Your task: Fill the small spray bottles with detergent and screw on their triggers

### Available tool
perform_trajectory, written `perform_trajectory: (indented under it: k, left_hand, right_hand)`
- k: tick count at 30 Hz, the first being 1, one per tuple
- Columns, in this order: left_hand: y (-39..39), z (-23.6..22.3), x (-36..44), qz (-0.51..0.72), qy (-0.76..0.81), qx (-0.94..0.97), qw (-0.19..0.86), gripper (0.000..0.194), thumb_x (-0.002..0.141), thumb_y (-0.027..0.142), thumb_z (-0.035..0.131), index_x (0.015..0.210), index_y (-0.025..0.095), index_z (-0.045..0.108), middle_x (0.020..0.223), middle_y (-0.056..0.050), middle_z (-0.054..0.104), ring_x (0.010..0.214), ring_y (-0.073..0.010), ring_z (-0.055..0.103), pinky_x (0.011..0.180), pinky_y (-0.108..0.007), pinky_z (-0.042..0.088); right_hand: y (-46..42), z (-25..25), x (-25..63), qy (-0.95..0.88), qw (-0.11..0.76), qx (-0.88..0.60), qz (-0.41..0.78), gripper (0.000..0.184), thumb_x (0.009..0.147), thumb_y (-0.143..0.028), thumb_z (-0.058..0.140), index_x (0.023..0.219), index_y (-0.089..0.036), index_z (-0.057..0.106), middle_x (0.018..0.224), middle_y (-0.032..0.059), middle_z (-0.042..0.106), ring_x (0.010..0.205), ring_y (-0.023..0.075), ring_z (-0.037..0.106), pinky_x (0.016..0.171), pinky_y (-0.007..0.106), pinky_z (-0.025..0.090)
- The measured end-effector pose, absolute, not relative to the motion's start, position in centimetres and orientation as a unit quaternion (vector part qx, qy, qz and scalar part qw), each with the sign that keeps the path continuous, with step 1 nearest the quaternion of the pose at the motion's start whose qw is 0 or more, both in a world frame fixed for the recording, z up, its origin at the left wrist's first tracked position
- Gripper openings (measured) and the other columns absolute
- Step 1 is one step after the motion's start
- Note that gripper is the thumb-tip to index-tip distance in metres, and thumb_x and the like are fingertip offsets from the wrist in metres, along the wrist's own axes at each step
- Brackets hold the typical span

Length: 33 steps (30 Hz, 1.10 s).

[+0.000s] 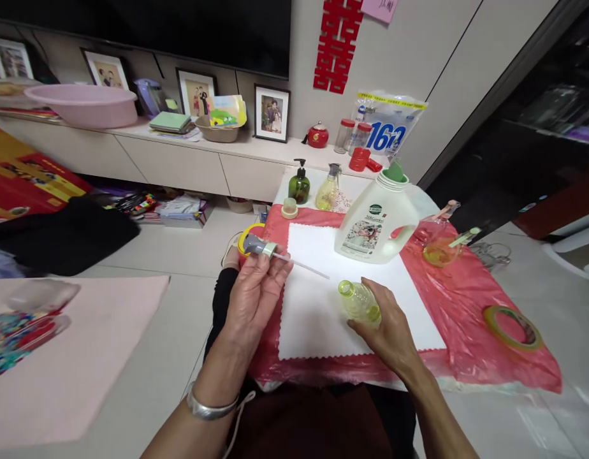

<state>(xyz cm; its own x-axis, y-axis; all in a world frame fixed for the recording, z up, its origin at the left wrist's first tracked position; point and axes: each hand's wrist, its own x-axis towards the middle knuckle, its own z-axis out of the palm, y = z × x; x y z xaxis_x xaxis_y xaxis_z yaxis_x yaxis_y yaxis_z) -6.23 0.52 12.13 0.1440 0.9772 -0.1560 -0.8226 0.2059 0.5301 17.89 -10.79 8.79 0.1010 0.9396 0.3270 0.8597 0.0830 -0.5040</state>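
Note:
Pinched in the fingers of my left hand (256, 287) is a grey spray head (254, 244) with a pale green collar. Its thin clear dip tube points right and slightly down over the white sheet. My right hand (387, 319) is wrapped round a yellow-green translucent bottle (360, 301), tilted with its uncapped mouth toward the left. The tube's end lies just left of the bottle's neck, apart from it. Behind the bottle stands a large white jug (380, 213) with no cap on its mouth and a picture label. A pale round cap (289, 208) sits at the sheet's far left.
The white sheet (313, 331) lies on red plastic (476, 338) over a low table. Behind it stand a dark green pump bottle (299, 185) and a yellow spray bottle (327, 191). More spray bottles (440, 252) lie at right, near a tape roll (512, 327). A cabinet with framed photos runs behind.

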Motion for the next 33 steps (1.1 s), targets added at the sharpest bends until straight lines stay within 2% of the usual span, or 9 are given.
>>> perform_trajectory:
  k: [10,16,20,26,33]
  left_hand:
    - [-1.3,15.4,-7.3,0.627,0.259,0.330,0.656,0.037,0.076,0.028,0.084,0.108,0.022,0.066,0.100,0.000,0.071,0.085,-0.0119,0.069,0.080,-0.026,0.059]
    - [-2.3,16.3,-6.8,0.615,0.276,0.381,0.633,0.035,0.076,0.029,0.084,0.107,0.022,0.069,0.095,0.001,0.071,0.081,-0.0124,0.068,0.081,-0.029,0.057]
    - [-2.9,15.4,-5.9,0.578,0.288,0.434,0.628,0.032,0.080,0.027,0.080,0.110,0.023,0.069,0.099,0.000,0.072,0.084,-0.0122,0.067,0.083,-0.028,0.054]
    - [-2.8,12.5,-4.6,0.474,0.337,0.554,0.595,0.027,0.083,0.033,0.075,0.107,0.020,0.071,0.107,-0.006,0.074,0.101,-0.0228,0.066,0.093,-0.036,0.050]
    - [-3.1,11.5,-3.9,0.441,0.311,0.566,0.623,0.028,0.089,0.038,0.067,0.112,0.021,0.066,0.111,-0.006,0.073,0.102,-0.0212,0.065,0.091,-0.033,0.049]
  right_hand:
    - [-9.8,7.6,14.4,-0.675,0.327,-0.651,0.115,0.073,0.075,-0.027,0.072,0.141,-0.025,0.042,0.138,0.0078,0.052,0.126,0.0292,0.048,0.104,0.052,0.046]
    - [-9.6,7.4,13.5,-0.669,0.345,-0.644,0.136,0.074,0.074,-0.026,0.073,0.141,-0.025,0.041,0.137,0.0080,0.052,0.126,0.0296,0.048,0.103,0.052,0.046]
    - [-9.2,8.1,12.8,-0.670,0.373,-0.623,0.157,0.074,0.073,-0.026,0.074,0.140,-0.024,0.042,0.138,0.0089,0.052,0.127,0.0294,0.049,0.105,0.051,0.046]
    - [-8.3,7.6,11.8,-0.645,0.414,-0.605,0.215,0.073,0.071,-0.024,0.074,0.138,-0.023,0.046,0.138,0.0084,0.052,0.127,0.0273,0.050,0.106,0.047,0.046]
    - [-8.3,6.7,11.9,-0.621,0.445,-0.590,0.262,0.069,0.074,-0.027,0.072,0.138,-0.022,0.046,0.138,0.0093,0.051,0.127,0.0275,0.049,0.108,0.047,0.044]
